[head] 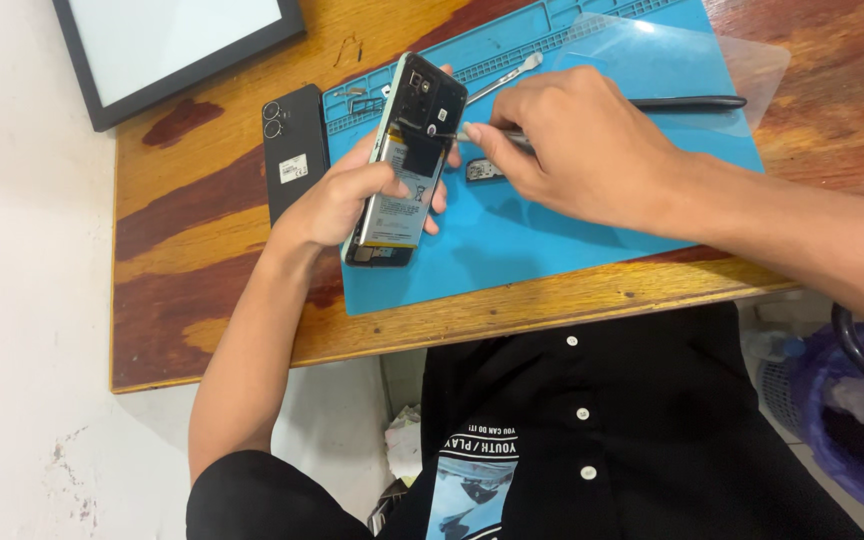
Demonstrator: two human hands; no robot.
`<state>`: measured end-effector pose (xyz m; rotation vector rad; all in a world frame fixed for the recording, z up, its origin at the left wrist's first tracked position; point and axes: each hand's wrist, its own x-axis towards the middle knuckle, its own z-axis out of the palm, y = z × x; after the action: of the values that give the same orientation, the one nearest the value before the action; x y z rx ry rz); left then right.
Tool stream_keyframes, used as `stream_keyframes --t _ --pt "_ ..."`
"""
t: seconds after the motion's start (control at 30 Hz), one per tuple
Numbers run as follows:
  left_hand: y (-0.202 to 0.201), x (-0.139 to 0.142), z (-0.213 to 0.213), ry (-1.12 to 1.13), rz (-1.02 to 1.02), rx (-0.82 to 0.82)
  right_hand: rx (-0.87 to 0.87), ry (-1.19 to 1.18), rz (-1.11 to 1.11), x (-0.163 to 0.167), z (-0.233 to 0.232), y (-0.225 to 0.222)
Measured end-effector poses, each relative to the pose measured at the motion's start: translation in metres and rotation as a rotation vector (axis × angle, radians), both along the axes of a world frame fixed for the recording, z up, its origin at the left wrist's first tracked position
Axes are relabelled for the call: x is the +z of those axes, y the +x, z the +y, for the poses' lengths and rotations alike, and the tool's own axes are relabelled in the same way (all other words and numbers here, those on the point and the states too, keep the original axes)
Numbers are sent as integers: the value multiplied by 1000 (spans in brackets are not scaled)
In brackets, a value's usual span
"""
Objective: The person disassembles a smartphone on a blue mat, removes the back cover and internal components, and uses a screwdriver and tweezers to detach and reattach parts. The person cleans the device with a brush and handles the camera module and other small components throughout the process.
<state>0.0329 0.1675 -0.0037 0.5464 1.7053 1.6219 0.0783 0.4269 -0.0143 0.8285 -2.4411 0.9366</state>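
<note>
My left hand grips an opened smartphone with its back cover off, battery and black inner plate showing, tilted above the blue work mat. My right hand pinches a thin screwdriver whose tip touches the upper part of the phone's inner plate. A small dark part lies on the mat just below my right hand.
The phone's black back cover lies on the wooden table left of the mat. A metal pry tool, a black-handled tool and a clear plastic sheet rest at the mat's far side. A dark-framed white panel sits far left.
</note>
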Motion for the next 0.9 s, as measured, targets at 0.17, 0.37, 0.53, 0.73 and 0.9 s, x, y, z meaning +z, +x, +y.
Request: stream_keyframes --t 0.17,0.37,0.53,0.73,0.9 --pt "1 1 5 -22 16 -8 -90 57 61 -8 -2 5" --pt "-2 1 6 -22 23 -21 -70 85 81 -3 -7 11" --pt "-4 -5 6 -7 -5 -33 10 72 89 2 5 10" --pt "-3 -3 6 -8 6 -35 -93 132 62 3 2 10" --pt "-2 -4 2 33 -44 -29 3 71 -19 7 4 14"
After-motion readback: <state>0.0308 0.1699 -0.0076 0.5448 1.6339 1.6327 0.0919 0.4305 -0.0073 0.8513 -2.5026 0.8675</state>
